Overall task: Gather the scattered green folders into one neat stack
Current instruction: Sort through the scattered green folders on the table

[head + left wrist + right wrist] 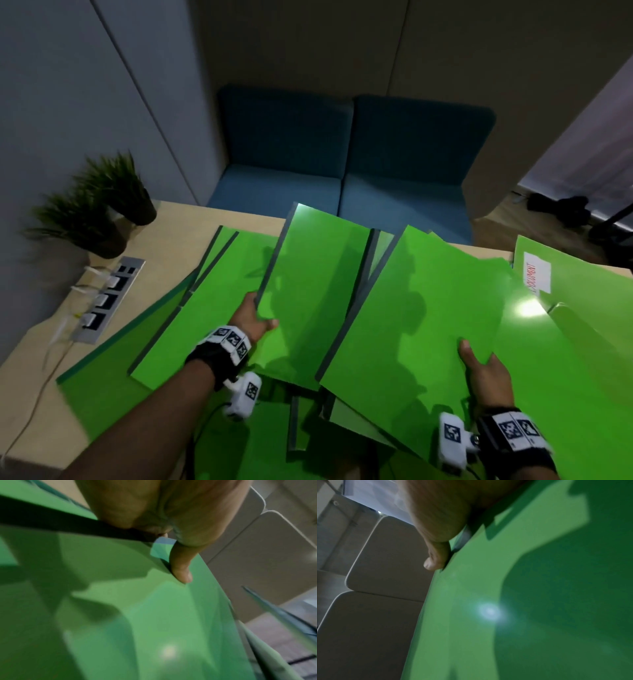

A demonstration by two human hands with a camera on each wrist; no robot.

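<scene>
Over the wooden table point(178, 219), left hand point(251, 318) pinches one raised green folder point(308, 291); right hand point(486, 373) grips another green folder point(421, 325), thumb on top.

A: The green folders point(421, 318) seem to be made of smooth plastic sheet. A bright spot of light is reflected on one folder point(489, 611), so a half-glossy finish is seen.

B: Agreed. Dark matt strips point(346, 318) are seen along the spines. On the folder at the far right a white paper label point(537, 272) is stuck.

A: The worktop point(178, 219) is covered with a pale wood-look surface, smooth and matt.

B: The socket panel point(102, 301) set into it looks like brushed grey metal. The blue seats point(342, 154) behind are covered in matt cloth.
</scene>
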